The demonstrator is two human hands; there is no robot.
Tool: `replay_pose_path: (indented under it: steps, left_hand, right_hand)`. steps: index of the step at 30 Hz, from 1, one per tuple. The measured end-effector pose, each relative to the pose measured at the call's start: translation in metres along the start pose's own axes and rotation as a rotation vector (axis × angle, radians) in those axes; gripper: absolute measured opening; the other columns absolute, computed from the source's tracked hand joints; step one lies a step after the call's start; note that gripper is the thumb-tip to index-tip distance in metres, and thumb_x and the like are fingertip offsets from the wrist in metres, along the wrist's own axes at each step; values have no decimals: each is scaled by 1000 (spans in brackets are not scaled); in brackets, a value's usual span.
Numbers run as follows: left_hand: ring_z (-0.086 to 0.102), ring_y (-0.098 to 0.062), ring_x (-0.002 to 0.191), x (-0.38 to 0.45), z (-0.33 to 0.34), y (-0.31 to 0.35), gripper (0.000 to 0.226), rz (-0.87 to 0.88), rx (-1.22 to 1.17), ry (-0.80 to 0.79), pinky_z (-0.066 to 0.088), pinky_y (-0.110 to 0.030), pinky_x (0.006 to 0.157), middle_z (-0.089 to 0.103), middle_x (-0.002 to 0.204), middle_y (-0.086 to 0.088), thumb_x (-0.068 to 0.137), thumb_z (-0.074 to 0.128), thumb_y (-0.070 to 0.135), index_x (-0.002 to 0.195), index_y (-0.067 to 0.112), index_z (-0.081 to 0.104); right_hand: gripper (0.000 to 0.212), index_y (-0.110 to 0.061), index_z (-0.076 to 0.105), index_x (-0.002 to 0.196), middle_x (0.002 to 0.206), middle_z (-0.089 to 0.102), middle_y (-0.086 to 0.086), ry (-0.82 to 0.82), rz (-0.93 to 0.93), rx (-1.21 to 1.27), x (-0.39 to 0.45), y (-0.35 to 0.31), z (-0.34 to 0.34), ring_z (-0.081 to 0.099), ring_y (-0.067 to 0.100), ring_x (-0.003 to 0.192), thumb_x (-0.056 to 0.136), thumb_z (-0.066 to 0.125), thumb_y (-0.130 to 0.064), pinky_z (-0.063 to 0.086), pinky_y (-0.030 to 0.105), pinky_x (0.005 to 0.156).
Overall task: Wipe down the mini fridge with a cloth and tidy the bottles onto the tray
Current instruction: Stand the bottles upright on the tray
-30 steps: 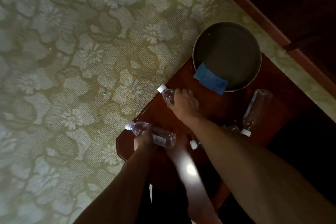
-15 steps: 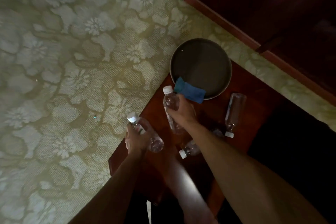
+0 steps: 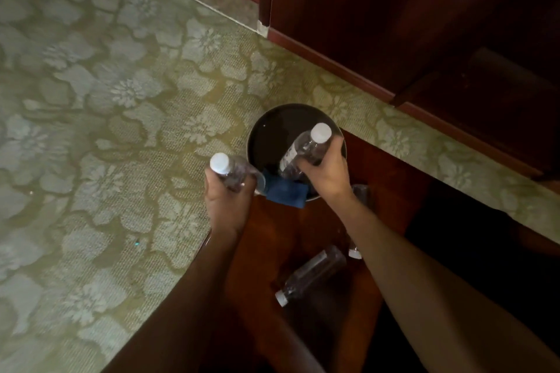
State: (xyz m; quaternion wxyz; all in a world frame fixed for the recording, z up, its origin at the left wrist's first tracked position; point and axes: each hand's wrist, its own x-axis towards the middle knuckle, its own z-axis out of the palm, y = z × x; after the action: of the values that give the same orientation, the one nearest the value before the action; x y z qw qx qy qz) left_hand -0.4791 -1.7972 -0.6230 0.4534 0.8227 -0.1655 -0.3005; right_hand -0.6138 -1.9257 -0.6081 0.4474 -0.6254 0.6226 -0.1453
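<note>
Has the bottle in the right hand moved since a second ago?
Yes. The bottle gripped by the right hand was lying on the wooden table short of the round tray; now it is over the tray.

We note a pale green floral-patterned carpet (image 3: 121, 130), a folded blue cloth (image 3: 286, 192), white-capped clear plastic bottles (image 3: 303, 150) and a reddish-brown wooden table (image 3: 303, 230).

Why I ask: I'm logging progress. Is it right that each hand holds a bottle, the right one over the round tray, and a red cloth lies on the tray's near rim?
Not quite: the cloth is blue, as the head view shows. The rest stands: the left hand and right hand each hold a bottle, the right one over the round tray.
</note>
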Motion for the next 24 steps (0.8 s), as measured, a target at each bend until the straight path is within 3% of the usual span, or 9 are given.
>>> replay_pose_path:
  steps: [3, 11, 15, 19, 24]
  left_hand:
    - [60, -18, 105, 20, 17, 4, 53, 98, 19, -4, 50, -34, 85, 61, 116, 0, 80, 75, 34, 124, 21, 47]
    - [59, -23, 117, 55, 43, -15, 71, 288, 191, -111, 52, -46, 94, 57, 132, -6, 79, 76, 24, 141, 13, 43]
    - [58, -25, 112, 62, 52, -22, 69, 353, 245, -127, 47, -30, 88, 57, 128, -11, 78, 78, 17, 138, 6, 47]
    - [56, -26, 113, 64, 56, -22, 66, 371, 253, -154, 42, -27, 88, 56, 127, -10, 77, 78, 17, 136, 7, 49]
    - [52, -14, 112, 62, 57, -20, 66, 379, 253, -159, 32, -6, 83, 56, 129, -8, 77, 78, 17, 136, 8, 50]
  right_hand:
    - [69, -15, 43, 132, 123, 61, -1, 22, -48, -38, 31, -1, 4, 56, 21, 119, 75, 81, -25, 46, 29, 93]
    - [66, -10, 44, 136, 132, 57, 7, -96, -184, -169, 84, -11, 37, 52, 21, 125, 80, 77, -20, 34, 18, 92]
    - [65, -8, 44, 136, 135, 54, 11, -153, -213, -211, 98, -16, 47, 49, 25, 128, 80, 76, -19, 38, 26, 99]
    - [66, -10, 43, 136, 135, 55, 10, -215, -219, -228, 101, -17, 51, 50, 24, 127, 80, 76, -21, 39, 29, 100]
    - [65, -14, 44, 136, 136, 56, 7, -309, -209, -188, 101, -17, 53, 51, 21, 127, 80, 77, -19, 40, 29, 103]
